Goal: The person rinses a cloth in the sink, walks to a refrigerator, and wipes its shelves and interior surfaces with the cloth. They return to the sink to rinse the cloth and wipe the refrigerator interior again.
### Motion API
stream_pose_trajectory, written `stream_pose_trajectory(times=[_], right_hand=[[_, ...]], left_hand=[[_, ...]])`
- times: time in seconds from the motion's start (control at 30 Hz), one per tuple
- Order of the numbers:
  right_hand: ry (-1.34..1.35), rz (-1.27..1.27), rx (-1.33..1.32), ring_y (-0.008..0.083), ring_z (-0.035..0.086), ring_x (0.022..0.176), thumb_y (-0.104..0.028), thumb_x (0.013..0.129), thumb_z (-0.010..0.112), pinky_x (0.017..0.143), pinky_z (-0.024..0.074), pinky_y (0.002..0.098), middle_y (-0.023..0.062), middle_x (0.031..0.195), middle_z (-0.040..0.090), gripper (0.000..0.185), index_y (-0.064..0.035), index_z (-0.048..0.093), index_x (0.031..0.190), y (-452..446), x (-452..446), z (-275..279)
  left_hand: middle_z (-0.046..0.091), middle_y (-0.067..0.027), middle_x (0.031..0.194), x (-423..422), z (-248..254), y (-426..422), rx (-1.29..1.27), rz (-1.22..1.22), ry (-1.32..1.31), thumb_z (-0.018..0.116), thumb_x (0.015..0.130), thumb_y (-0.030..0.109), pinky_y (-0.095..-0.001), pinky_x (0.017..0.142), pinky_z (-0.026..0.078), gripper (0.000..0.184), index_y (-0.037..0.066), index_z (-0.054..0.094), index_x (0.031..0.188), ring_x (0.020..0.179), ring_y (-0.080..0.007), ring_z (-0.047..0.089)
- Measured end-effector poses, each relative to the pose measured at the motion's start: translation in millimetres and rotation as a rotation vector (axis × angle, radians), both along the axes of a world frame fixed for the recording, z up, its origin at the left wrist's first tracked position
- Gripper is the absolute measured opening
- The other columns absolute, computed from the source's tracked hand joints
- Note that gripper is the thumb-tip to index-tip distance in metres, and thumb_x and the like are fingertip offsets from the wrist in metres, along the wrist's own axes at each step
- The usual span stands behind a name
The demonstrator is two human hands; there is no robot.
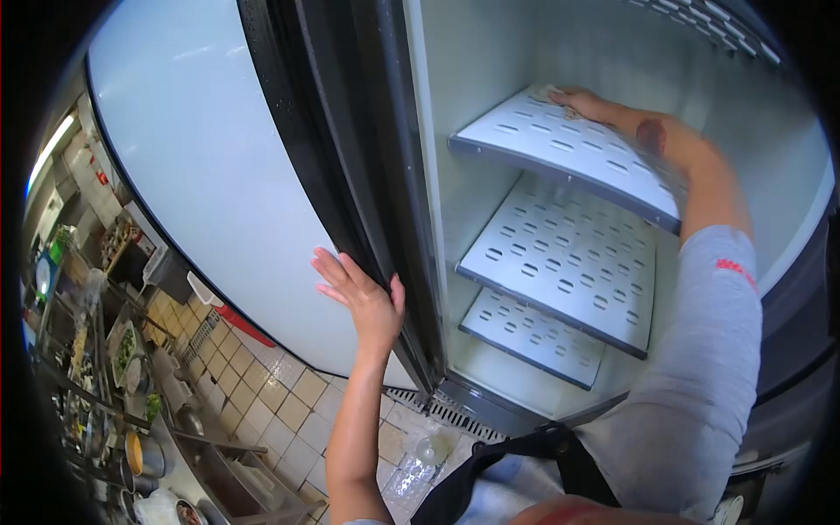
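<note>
Apron straps (pixel 582 468) over a grey shirt sit nearest. Left hand (pixel 363 297) has its fingers spread on the white door (pixel 201 131), beside its dark frame. Right hand (pixel 584 103) lies over a pale cloth (pixel 544 93) at the far edge of the top shelf (pixel 560 144); how tightly it grips, I cannot tell. Below the shelf's dark front edge, open room separates it from the middle shelf (pixel 569 249).

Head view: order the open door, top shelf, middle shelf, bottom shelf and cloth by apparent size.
1. Open door
2. Top shelf and middle shelf: too alike to rank, the top one nearer
3. Bottom shelf
4. Cloth, partly covered
</note>
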State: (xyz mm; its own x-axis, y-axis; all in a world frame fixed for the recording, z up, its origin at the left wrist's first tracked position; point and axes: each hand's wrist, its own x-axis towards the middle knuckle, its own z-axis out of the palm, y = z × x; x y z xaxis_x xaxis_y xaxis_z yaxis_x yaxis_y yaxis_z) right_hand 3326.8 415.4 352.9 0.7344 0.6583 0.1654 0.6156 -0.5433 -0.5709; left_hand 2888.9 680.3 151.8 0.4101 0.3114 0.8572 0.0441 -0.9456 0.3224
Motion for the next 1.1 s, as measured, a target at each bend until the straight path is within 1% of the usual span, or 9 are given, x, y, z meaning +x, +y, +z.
stream_pose_trajectory(times=[0.2, 0.3, 0.4, 0.6, 0.7, 0.87, 0.9, 1.0, 1.1], right_hand=[[-0.286, 0.176, -0.042, 0.0243, 0.053, 0.109, -0.054, 0.089, 0.045, 0.095, 0.0371, 0.0320, 0.0145, 0.109, 0.059, 0.064, 0.0002, 0.054, 0.121, 43.2, -98.6, -1.4], [-0.302, 0.289, -0.044, 0.0227, 0.058, 0.100, -0.051, 0.090, 0.046, 0.090, 0.0418, 0.0335, 0.0131, 0.100, 0.062, 0.060, 0.0009, 0.054, 0.119, 55.1, -150.3, 0.9], [0.025, 0.303, -0.041, 0.0223, 0.061, 0.089, -0.045, 0.089, 0.051, 0.083, 0.0452, 0.0332, 0.0130, 0.092, 0.065, 0.051, -0.0004, 0.058, 0.114, 59.2, -249.8, 20.1], [-0.207, 0.399, 0.086, 0.0183, 0.060, 0.077, -0.032, 0.085, 0.058, 0.071, 0.0468, 0.0328, 0.0087, 0.083, 0.066, 0.034, -0.0030, 0.065, 0.102, 79.3, -352.1, -23.8], [0.032, 0.172, 0.282, 0.0113, 0.055, 0.070, -0.022, 0.088, 0.057, 0.064, 0.0460, 0.0275, 0.0048, 0.082, 0.063, 0.026, 0.0001, 0.065, 0.099, 76.5, -342.6, -66.5], [0.359, -0.311, 1.002, 0.0234, 0.063, 0.079, -0.013, 0.085, 0.060, 0.068, 0.0543, 0.0367, 0.0158, 0.095, 0.062, 0.032, 0.0110, 0.056, 0.104, -21.9, -272.4, -114.8], [0.197, -0.377, 0.972, 0.0247, 0.063, 0.079, -0.012, 0.082, 0.059, 0.070, 0.0538, 0.0375, 0.0171, 0.096, 0.062, 0.031, 0.0092, 0.058, 0.105, -55.6, -217.9, -138.5], [0.009, -0.814, 0.341, 0.0258, 0.064, 0.080, -0.046, 0.078, 0.057, 0.068, 0.0481, 0.0393, 0.0182, 0.096, 0.065, 0.055, 0.0013, 0.062, 0.106, -134.8, -214.3, -141.9], [-0.158, -0.873, -0.163, 0.0308, 0.056, 0.105, -0.055, 0.082, 0.047, 0.090, 0.0416, 0.0394, 0.0208, 0.115, 0.058, 0.062, -0.0029, 0.059, 0.114, -187.7, -136.9, -240.6]], left_hand=[[-0.014, -0.0280, 0.146, -7.0, 3.8, -1.9, 0.004, -0.028, 0.010, 0.064, 0.076, 0.008, -0.0704, 0.097, 0.001, 0.100, 0.008, -0.009, 0.144, 0.134, -0.0490, -0.011], [-0.014, -0.0274, 0.147, -13.5, 4.4, -1.4, 0.001, -0.037, 0.029, 0.064, 0.077, 0.009, -0.0705, 0.097, 0.001, 0.099, 0.007, -0.009, 0.144, 0.134, -0.0485, -0.011], [-0.015, -0.0246, 0.147, -20.0, 5.6, -4.7, 0.006, -0.012, 0.068, 0.063, 0.079, 0.012, -0.0709, 0.097, 0.003, 0.097, 0.007, -0.009, 0.144, 0.135, -0.0470, -0.010], [-0.013, -0.0232, 0.148, -34.6, 10.2, -6.7, 0.040, 0.024, 0.130, 0.064, 0.079, 0.016, -0.0739, 0.094, 0.014, 0.095, 0.006, -0.005, 0.144, 0.136, -0.0467, -0.007], [-0.014, -0.0230, 0.148, -39.5, 11.8, -8.8, 0.049, 0.032, 0.162, 0.065, 0.079, 0.018, -0.0746, 0.093, 0.017, 0.096, 0.005, -0.006, 0.143, 0.136, -0.0467, -0.007], [-0.015, -0.0232, 0.148, -36.2, 9.4, -6.5, 0.064, 0.030, 0.156, 0.066, 0.078, 0.019, -0.0749, 0.092, 0.017, 0.099, 0.006, -0.007, 0.143, 0.135, -0.0471, -0.007], [-0.015, -0.0236, 0.148, -36.6, 7.7, -5.7, 0.065, 0.034, 0.163, 0.066, 0.078, 0.019, -0.0748, 0.092, 0.017, 0.100, 0.005, -0.009, 0.143, 0.135, -0.0475, -0.007], [-0.017, -0.0244, 0.147, -28.5, 7.1, -2.8, 0.072, 0.039, 0.163, 0.065, 0.078, 0.018, -0.0743, 0.093, 0.015, 0.101, 0.004, -0.011, 0.142, 0.135, -0.0482, -0.009], [-0.018, -0.0245, 0.147, -24.8, 3.9, -1.6, 0.061, 0.022, 0.149, 0.064, 0.078, 0.015, -0.0736, 0.095, 0.011, 0.100, 0.005, -0.013, 0.142, 0.135, -0.0479, -0.011]])
